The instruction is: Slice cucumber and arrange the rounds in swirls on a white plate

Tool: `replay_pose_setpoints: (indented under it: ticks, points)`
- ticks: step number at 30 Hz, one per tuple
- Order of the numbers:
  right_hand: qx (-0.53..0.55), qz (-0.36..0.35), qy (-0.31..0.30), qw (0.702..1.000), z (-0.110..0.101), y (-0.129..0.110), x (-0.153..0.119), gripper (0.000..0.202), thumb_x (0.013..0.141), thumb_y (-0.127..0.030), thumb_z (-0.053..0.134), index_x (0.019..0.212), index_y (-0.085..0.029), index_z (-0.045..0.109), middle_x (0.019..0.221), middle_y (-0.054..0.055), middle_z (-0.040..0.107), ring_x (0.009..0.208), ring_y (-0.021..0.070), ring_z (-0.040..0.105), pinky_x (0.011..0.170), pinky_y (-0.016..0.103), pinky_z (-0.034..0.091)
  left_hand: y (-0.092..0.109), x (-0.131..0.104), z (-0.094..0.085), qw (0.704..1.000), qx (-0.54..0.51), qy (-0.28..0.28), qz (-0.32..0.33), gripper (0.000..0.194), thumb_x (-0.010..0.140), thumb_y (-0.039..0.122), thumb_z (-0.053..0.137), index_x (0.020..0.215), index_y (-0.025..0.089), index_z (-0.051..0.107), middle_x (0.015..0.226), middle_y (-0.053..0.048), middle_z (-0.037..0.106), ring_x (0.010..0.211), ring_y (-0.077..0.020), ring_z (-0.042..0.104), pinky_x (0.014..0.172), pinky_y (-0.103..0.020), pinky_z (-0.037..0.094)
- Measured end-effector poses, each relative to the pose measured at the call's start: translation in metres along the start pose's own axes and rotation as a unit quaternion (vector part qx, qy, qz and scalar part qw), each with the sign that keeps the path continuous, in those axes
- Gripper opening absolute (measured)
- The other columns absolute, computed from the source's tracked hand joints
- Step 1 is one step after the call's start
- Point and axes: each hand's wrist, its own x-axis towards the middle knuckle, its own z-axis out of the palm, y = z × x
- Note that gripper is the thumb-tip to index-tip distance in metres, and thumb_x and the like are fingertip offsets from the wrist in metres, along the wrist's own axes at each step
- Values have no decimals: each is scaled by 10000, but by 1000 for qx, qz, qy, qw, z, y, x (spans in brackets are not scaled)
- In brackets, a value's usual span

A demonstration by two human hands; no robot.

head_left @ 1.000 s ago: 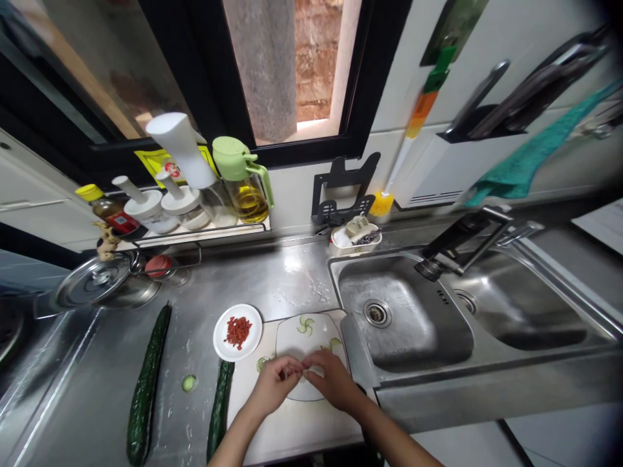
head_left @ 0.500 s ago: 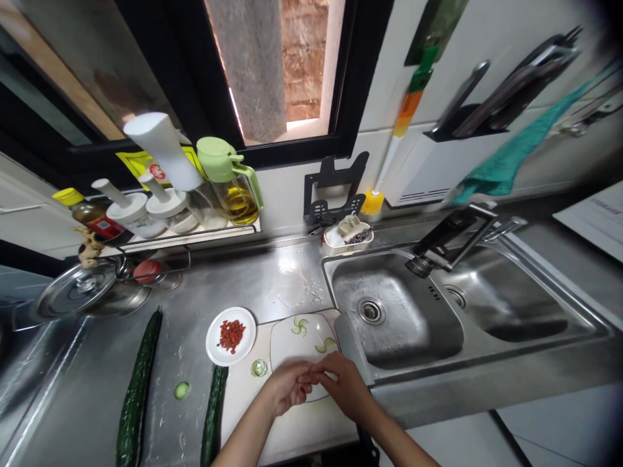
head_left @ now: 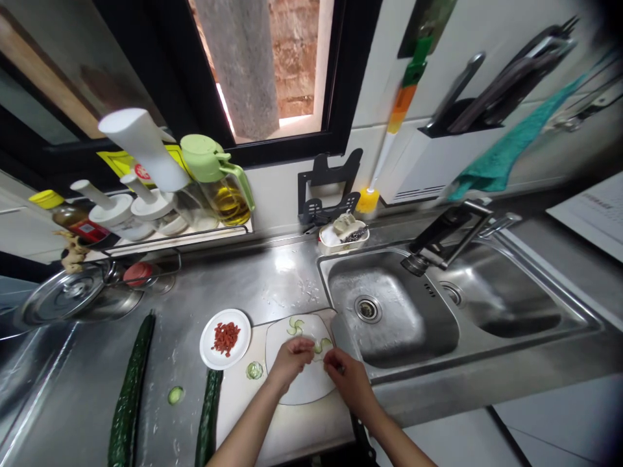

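A white plate (head_left: 304, 389) with a thin dark rim rests on a pale cutting board (head_left: 306, 428). Thin cucumber slices (head_left: 294, 325) lie fanned on its far part, and more cucumber slices (head_left: 322, 344) are at its right side. My left hand (head_left: 293, 361) hovers over the plate's middle, fingers pinched. Over the right edge is my right hand (head_left: 347, 377), thumb and fingers pinched too. Whatever is between the fingertips of either hand is too small to make out. A small pile of cut cucumber (head_left: 254, 370) sits on the board left of the plate.
A small white dish (head_left: 207, 337) of red dried berries (head_left: 226, 338) stands at the board's far left corner. A cucumber (head_left: 209, 415) lies along the board, another cucumber (head_left: 130, 395) further left. A cucumber end (head_left: 175, 395) is between them. The steel sink (head_left: 399, 311) is at the right.
My hands, together at the fingertips before, have come apart. The left moved up and over the plate toward the slices; the right stays near the plate's right edge. The view shifted slightly.
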Motion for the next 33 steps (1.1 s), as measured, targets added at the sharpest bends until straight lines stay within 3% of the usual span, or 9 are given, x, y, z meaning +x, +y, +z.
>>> replay_pose_setpoints:
  ticks: [5, 11, 19, 33]
  points:
    - [-23, 10, 9, 1000, 2, 6, 6, 150, 747, -254, 453, 743, -214, 597, 664, -5, 636, 620, 162, 579, 608, 258, 405, -4, 11, 6, 976, 169, 44, 129, 102, 667, 195, 598, 752, 168, 648, 583, 35, 591, 532, -86, 495, 547, -214, 371]
    - [-136, -14, 12, 991, 3, 6, 13, 231, 812, -217, 407, 796, -216, 637, 776, 24, 686, 739, 179, 624, 671, 257, 421, 3, 17, 12, 915, 329, 62, 228, 194, 729, 115, 505, 792, 197, 670, 749, 4, 679, 684, -120, 591, 664, -230, 441]
    - [-225, -30, 23, 974, 8, 8, 15, 235, 843, -153, 403, 812, -195, 632, 776, 53, 664, 770, 204, 589, 714, 303, 396, 5, 22, 17, 885, 386, 45, 256, 255, 744, 82, 474, 856, 197, 672, 886, -48, 674, 871, -174, 592, 830, -300, 454]
    - [-377, -88, 71, 919, 14, -2, 12, 156, 830, -116, 500, 754, -210, 600, 784, 48, 625, 786, 227, 529, 668, 341, 339, 0, 20, 20, 849, 452, 48, 270, 259, 831, 106, 425, 941, 201, 640, 956, -55, 625, 904, -167, 565, 825, -292, 445]
